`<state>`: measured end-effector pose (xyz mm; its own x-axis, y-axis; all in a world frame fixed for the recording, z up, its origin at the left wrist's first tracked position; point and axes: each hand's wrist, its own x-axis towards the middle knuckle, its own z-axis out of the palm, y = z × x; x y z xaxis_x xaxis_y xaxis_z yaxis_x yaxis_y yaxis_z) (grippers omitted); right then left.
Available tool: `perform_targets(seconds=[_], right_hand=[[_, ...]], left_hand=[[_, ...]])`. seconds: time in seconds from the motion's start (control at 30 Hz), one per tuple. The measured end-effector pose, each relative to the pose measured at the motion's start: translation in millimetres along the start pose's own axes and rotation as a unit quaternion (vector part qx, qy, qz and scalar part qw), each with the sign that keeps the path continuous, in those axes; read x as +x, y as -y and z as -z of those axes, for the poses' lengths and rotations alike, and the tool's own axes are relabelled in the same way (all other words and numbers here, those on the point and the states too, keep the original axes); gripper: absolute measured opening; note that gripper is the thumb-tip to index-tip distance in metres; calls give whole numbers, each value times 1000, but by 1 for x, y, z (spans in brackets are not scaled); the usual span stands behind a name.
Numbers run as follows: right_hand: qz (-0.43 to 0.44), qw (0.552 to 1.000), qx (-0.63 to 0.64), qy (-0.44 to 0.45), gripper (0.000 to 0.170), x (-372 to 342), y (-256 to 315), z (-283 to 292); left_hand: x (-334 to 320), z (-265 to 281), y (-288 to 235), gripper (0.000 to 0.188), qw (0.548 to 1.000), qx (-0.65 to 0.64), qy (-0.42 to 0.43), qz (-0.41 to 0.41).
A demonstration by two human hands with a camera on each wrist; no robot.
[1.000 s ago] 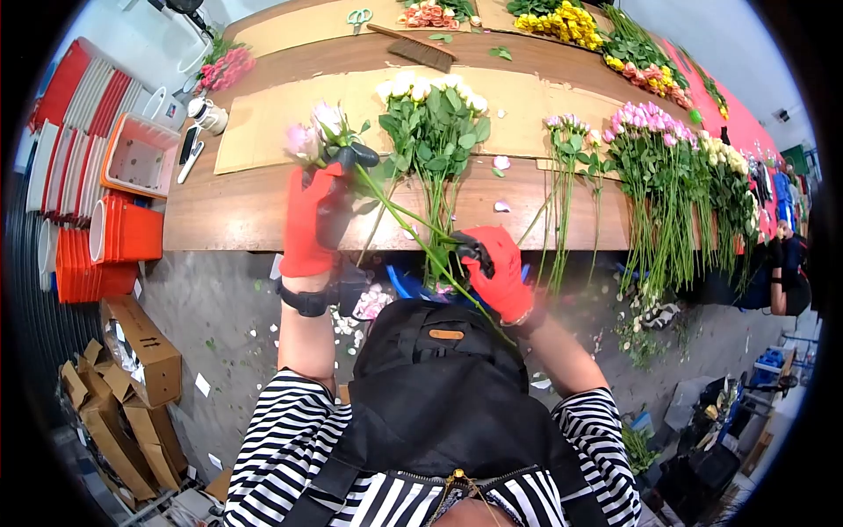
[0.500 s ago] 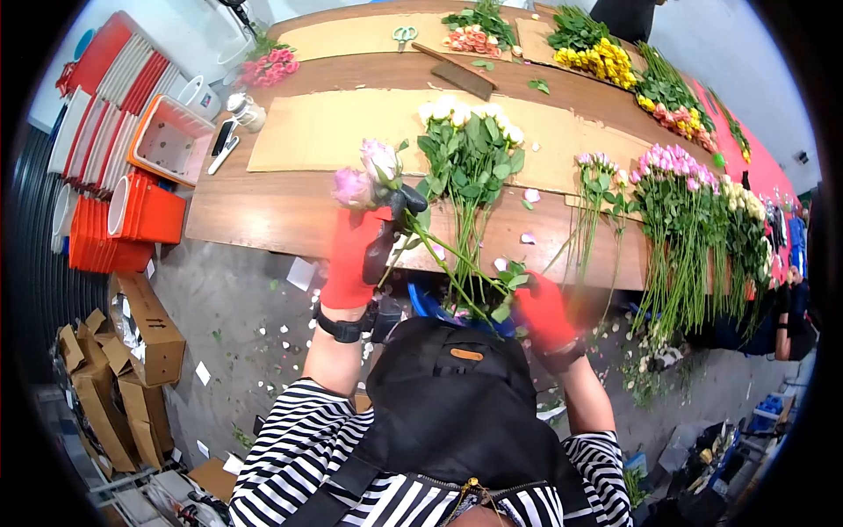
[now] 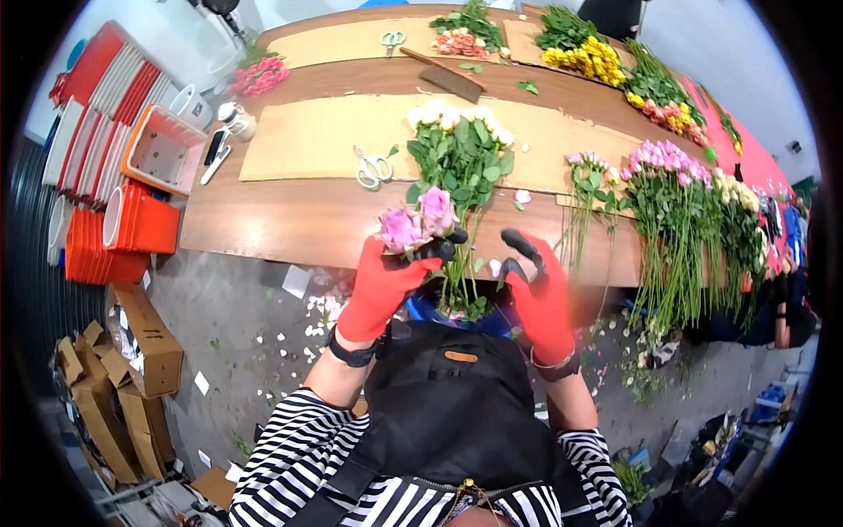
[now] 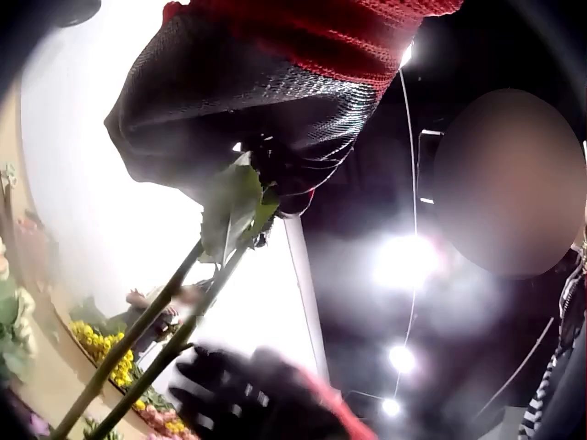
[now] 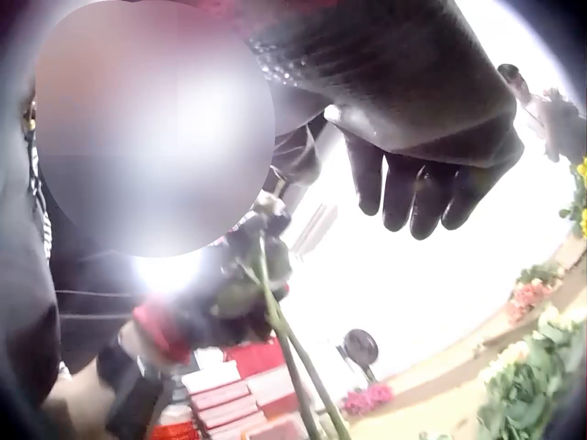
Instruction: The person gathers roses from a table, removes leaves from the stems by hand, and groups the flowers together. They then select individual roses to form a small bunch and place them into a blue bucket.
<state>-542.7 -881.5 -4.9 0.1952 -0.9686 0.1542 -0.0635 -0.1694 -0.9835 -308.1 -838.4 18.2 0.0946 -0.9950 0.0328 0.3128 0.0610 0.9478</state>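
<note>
Two pink-purple roses [image 3: 419,220] are gripped just under their heads by my left hand [image 3: 386,285], in a red glove with black palm. In the left wrist view their two stems [image 4: 151,344] slant down out of the curled fingers, a leaf [image 4: 231,209] beside them. My right hand [image 3: 540,299] is to the right of the stems, fingers apart and holding nothing; the right wrist view shows its fingers [image 5: 396,188] extended. Behind the roses lies a bunch of white roses [image 3: 458,149] on cardboard [image 3: 307,140], with scissors [image 3: 373,169] to its left.
Pink roses [image 3: 667,167] and cream roses [image 3: 738,191] hang stems over the table's front edge at right. A brush [image 3: 450,82], more scissors [image 3: 392,39] and yellow roses [image 3: 590,61] lie farther back. Orange bins [image 3: 145,220] stand left; a blue container [image 3: 426,312] is below the edge.
The left hand has moved right and nearer the body with the roses, uncovering the scissors on the cardboard. The right hand has come off the stems and its fingers have spread.
</note>
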Motion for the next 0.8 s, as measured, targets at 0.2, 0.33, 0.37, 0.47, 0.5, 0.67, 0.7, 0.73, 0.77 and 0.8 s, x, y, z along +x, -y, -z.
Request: perform_targets(seconds=[0.2,0.33,0.37,0.47,0.5,0.67,0.7,0.73,0.77,0.8], right_hand=[[128,988,-60,61,58,20,55,-13],[72,995,20,62,53,17,45,-12],[70,995,24,68,53,17,43,-12],[51,998,32,18,53,12,48,-16],[70,997,14,0,51,11,51,-18],[72,994,-40,-71,40,5,59,-15],[47,994,7,-96,36,3,59,-18],[60,993,5,-105,35,3,57,-19],[72,991,3,-114,33,2,54,-20],[85,989,1,-122,32,1,50,-21]], left_hand=[[-7,-43,-1,39,997,35,23,64],[-15,-43,15,45,992,123,-1,20],[-17,-41,20,47,992,117,-15,33],[-17,-44,30,51,994,75,-67,52],[-17,-45,24,54,988,30,-74,129],[-20,-47,43,54,987,139,-74,4],[-19,-47,45,53,987,141,-77,10],[-19,-47,46,53,986,143,-79,16],[-20,-43,57,52,985,148,-81,19],[-21,-40,60,49,987,138,-73,29]])
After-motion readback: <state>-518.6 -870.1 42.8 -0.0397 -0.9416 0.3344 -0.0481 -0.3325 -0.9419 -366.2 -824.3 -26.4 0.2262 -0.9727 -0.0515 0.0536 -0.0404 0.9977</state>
